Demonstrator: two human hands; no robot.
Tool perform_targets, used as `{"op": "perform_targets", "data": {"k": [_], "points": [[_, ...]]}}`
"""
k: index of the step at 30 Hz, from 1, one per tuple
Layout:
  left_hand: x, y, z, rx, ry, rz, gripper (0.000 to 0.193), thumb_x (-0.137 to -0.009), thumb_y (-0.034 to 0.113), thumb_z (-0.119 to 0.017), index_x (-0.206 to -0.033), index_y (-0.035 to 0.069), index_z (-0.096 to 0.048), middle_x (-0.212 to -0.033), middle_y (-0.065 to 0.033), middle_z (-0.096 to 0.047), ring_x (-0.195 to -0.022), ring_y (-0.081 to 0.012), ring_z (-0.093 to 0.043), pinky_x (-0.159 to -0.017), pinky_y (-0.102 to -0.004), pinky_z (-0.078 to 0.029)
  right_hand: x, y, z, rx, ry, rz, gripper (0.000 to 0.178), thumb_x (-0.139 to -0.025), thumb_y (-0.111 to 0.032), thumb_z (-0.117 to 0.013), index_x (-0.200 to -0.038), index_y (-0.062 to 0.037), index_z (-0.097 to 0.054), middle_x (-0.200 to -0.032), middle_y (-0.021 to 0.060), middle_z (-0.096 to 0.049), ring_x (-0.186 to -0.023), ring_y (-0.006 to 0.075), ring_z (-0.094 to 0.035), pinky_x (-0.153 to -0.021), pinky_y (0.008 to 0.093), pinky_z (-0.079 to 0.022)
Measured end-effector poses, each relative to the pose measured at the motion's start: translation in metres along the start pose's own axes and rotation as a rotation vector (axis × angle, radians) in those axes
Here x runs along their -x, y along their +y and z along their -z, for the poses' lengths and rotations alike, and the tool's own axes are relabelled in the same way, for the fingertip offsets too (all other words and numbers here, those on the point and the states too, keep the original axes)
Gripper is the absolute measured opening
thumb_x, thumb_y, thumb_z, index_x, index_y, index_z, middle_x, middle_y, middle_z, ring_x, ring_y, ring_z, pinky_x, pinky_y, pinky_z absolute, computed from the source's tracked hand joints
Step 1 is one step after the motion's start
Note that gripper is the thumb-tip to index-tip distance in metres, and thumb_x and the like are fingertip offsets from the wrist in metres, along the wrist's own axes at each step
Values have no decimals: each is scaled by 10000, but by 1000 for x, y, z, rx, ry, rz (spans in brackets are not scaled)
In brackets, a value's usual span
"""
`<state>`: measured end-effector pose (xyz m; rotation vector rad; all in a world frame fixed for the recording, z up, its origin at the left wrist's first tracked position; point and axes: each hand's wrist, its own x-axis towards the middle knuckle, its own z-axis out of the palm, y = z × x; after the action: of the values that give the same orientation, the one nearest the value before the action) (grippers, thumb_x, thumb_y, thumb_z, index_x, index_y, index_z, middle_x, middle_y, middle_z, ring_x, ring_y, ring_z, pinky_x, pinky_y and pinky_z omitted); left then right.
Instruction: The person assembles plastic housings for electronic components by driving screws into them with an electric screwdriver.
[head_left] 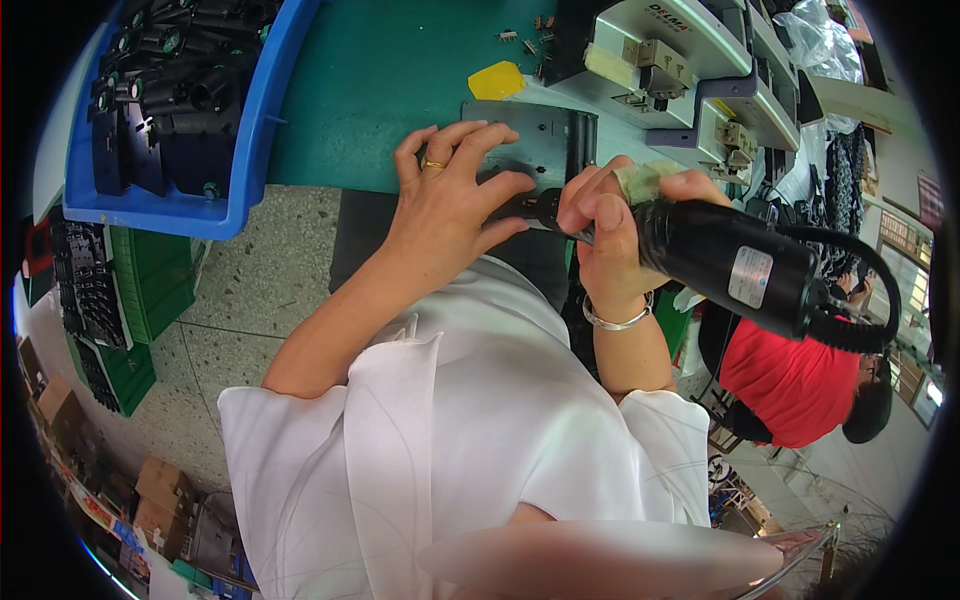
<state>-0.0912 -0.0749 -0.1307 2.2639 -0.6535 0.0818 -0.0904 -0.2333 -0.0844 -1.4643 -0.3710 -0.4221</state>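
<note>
My right hand point(622, 225) grips a black electric screwdriver point(735, 255), its body pointing right and its cable looping round at the rear. Pale tape point(643, 180) is wrapped around the driver under my fingers. The driver's front end points left, toward my left hand point(450, 190). My left thumb and index finger close from two sides on a small black part point(516, 208) at that end; its exact shape is hidden. The other left fingers bend over the edge of a dark metal plate point(545, 135) on the green bench.
A blue bin point(245, 160) full of black molded parts stands at the left. Beyond my hands lie a yellow piece point(496, 80) and several small metal parts point(530, 40). Grey machines point(660, 75) line the right. Green crates point(150, 280) stand lower left. A person in red point(790, 380) sits at right.
</note>
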Motion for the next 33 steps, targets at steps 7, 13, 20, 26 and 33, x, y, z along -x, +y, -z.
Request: {"op": "perform_targets", "data": {"k": [7,13,20,26,33], "points": [[-8,-2,19,-85,-33,8,682,-562,275,-852,-1172,190,-559,-1346,-72,-415,-1300,-276,-328,-1046,-509,-201,15,6,2,48,20,62,412,-719,79,-695,-988,-28,-402,-714,109,-599,-668,167,-620,-786,330,-515],[-10,-14,25,-146,-174,9,860,-539,364,-853,-1297,193,-486,-1462,-107,-329,-1382,-323,-251,-1083,-538,-163,6,1,-5,190,-1,-4,477,-839,27,-628,-1198,-63,-327,-649,72,-541,-503,143,-527,-518,283,-479],[-7,-17,21,-168,-129,-18,806,-554,372,-848,-1266,181,-523,-1424,-111,-359,-1367,-303,-283,-1088,-551,-157,0,-5,-13,89,46,-83,496,-820,56,-634,-1204,-47,-339,-737,101,-546,-529,154,-550,-504,279,-485],[-8,-18,22,-177,-131,-45,809,-548,361,-851,-1264,177,-521,-1410,-118,-365,-1363,-297,-286,-1085,-548,-166,3,0,-15,67,134,-89,404,-810,101,-600,-1070,-83,-352,-774,131,-533,-512,183,-554,-488,296,-492],[-8,-20,21,-185,-148,-57,847,-547,348,-854,-1292,187,-484,-1424,-114,-355,-1361,-297,-290,-1083,-531,-181,-3,-6,-18,83,125,-94,418,-813,96,-596,-1114,-62,-354,-727,109,-535,-501,170,-542,-489,296,-486]]}}
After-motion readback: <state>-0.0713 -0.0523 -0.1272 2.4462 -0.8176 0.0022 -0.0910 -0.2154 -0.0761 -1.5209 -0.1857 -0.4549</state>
